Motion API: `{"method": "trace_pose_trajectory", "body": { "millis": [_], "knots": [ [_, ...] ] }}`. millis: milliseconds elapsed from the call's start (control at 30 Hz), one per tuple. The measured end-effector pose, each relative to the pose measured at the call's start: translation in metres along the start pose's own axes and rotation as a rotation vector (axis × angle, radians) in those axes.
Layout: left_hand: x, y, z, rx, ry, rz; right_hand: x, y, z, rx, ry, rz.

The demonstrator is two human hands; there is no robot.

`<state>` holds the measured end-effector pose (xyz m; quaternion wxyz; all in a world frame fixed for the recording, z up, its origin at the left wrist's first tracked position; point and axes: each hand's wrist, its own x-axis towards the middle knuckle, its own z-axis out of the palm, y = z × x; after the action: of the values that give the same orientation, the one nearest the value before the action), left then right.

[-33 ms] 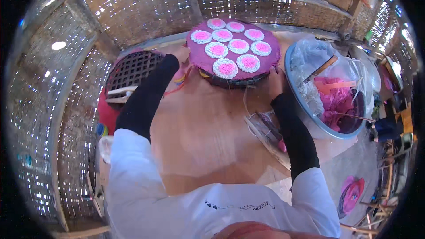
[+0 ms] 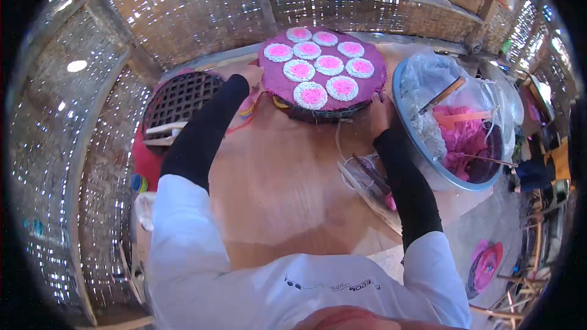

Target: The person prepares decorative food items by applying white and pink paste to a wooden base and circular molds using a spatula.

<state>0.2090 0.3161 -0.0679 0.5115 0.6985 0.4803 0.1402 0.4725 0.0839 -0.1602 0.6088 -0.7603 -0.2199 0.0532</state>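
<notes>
A round tray [image 2: 326,107] with a dark woven rim and a purple cloth [image 2: 285,79] on top sits at the far side of the table. Several flat round cakes of squiggly strands, white outside and pink in the middle, such as this front one [image 2: 310,95], lie spread over the cloth. My left hand [image 2: 251,75] grips the tray's left rim, its fingertips partly hidden there. On the opposite side, my right hand [image 2: 380,114] holds the right rim. Both forearms, in black sleeves, reach out toward the tray.
Left, a dark lattice-woven basket [image 2: 180,99] has pale sticks [image 2: 166,128] on it. A big blue-rimmed tub [image 2: 398,107] at right holds white and pink dough [image 2: 463,137], plastic and a wooden-handled tool [image 2: 443,95]. Wooden pieces [image 2: 370,177] lie beside my right forearm.
</notes>
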Motion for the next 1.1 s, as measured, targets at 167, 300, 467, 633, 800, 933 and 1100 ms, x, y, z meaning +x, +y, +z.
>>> {"method": "trace_pose_trajectory", "body": {
  "millis": [167, 300, 467, 633, 800, 933, 1100],
  "knots": [
    [0.064, -0.02, 0.029, 0.365, -0.036, 0.009, 0.005, 0.009, -0.001, -0.286, 0.038, -0.165],
    [0.078, -0.04, 0.036, 0.626, -0.011, 0.034, 0.001, 0.011, 0.009, -0.317, -0.014, -0.087],
    [0.078, -0.05, 0.044, 0.85, 0.064, 0.11, 0.003, 0.022, 0.016, -0.275, -0.05, -0.044],
    [0.043, -0.035, 0.057, 0.567, 0.471, 0.347, 0.001, 0.002, 0.015, -0.588, 0.068, 0.024],
    [-0.022, -0.045, 0.097, -0.196, 0.619, 0.567, -0.017, -0.064, 0.056, -0.04, 0.024, -0.598],
    [-0.092, -0.058, 0.105, 0.263, 1.056, 0.61, -0.044, -0.111, 0.123, 0.095, -0.582, -0.66],
    [-0.119, -0.075, 0.086, -0.137, 1.098, 0.565, -0.055, -0.138, 0.215, -0.126, -0.785, -0.792]
  ]
}}
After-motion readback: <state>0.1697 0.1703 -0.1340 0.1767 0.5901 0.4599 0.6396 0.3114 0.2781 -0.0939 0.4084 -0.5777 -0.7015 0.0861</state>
